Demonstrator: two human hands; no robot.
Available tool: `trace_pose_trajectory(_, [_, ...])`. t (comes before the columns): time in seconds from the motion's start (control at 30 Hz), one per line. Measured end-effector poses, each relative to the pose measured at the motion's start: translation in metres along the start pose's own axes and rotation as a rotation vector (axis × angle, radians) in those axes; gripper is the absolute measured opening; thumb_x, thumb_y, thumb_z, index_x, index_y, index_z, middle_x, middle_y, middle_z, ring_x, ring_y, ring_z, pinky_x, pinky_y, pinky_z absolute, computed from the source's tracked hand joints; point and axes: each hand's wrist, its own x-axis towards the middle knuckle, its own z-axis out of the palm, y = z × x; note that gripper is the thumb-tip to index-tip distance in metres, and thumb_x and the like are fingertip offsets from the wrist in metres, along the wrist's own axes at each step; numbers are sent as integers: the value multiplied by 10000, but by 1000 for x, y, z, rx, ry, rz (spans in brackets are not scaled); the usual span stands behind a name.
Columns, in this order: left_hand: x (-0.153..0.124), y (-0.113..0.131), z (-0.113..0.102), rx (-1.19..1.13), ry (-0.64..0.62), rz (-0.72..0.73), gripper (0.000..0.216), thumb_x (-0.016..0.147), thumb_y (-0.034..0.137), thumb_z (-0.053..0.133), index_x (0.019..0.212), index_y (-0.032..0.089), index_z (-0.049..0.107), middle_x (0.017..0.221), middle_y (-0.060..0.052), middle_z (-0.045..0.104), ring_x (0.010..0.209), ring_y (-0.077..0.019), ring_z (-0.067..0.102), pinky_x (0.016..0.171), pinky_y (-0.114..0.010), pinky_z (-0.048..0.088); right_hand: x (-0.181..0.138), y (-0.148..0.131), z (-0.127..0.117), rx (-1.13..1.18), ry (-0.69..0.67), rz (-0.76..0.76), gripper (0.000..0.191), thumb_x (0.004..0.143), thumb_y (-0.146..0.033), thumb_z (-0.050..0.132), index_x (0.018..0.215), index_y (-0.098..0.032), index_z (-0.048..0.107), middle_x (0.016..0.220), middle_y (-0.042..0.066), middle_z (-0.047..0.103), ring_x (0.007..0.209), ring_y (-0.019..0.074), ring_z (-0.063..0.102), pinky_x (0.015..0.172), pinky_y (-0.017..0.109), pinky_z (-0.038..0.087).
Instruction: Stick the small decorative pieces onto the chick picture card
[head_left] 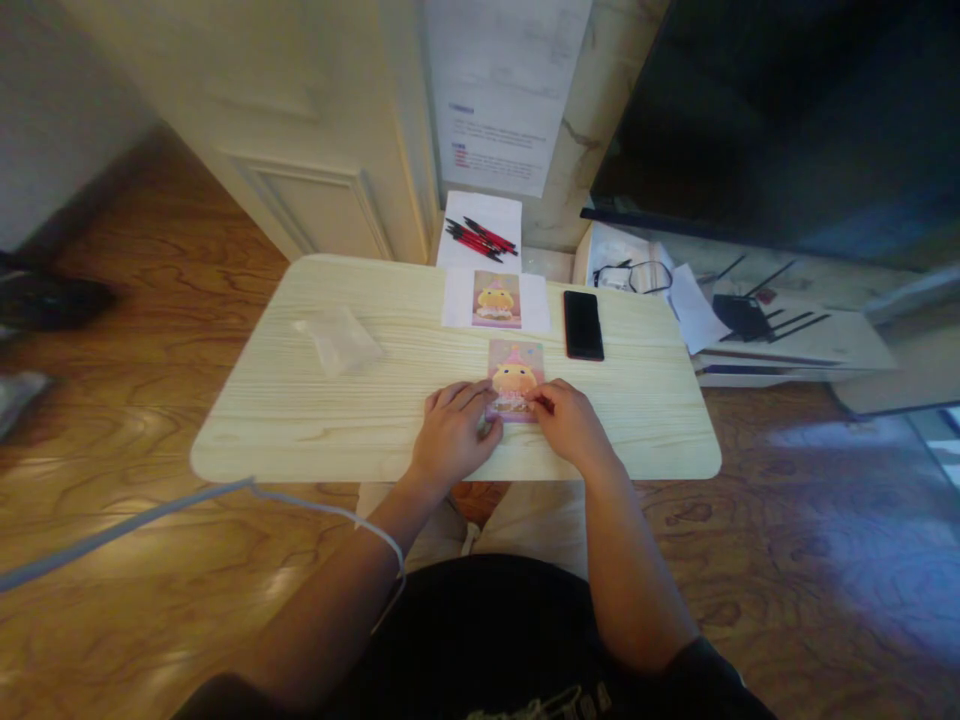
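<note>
A small card with a yellow cartoon figure on pink [515, 375] lies near the front of a pale wooden table [360, 400]. My left hand [454, 430] rests on the card's lower left corner, fingers curled down on it. My right hand [568, 420] pinches a small reddish thing at the card's lower right edge; I cannot make out what it is. A second picture of the same figure [496, 298] lies on a white sheet [534, 303] farther back.
A black phone [583, 324] lies right of the white sheet. A clear plastic bag [337, 338] sits at the table's left. Red and black pens [480, 238] lie on paper behind the table. A low shelf with cables and papers [750, 320] stands to the right.
</note>
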Motion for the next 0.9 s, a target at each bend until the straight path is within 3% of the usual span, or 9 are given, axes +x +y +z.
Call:
trace_pose_trajectory(0.43, [0,0,0,-2,6,8,345,937,336,578,1257,262,682,1423,-46,653,1321,-301,542,1108,-522,399,-4,-2,0,-44,-70,-40,228,929,-131,640,1099,-231,753,1087,59,642,978,183,649,948,325,514])
trace_pose_trajectory(0.67, [0,0,1,-2,12,2,342,936,341,580,1253,268,686,1416,-42,658,1315,-299,545,1106,-525,397,-1,-6,-2,-64,-65,-54,127,883,-96,651,934,-209,679,984,41,668,936,190,622,873,318,495])
trace_pose_trajectory(0.9, [0,-1,1,6,12,9,318,939,338,580,1231,269,686,1418,-36,655,1319,-292,538,1105,-519,393,-4,-6,-10,98,-2,55,165,929,-173,606,1064,-234,680,1005,25,743,851,171,665,783,295,507])
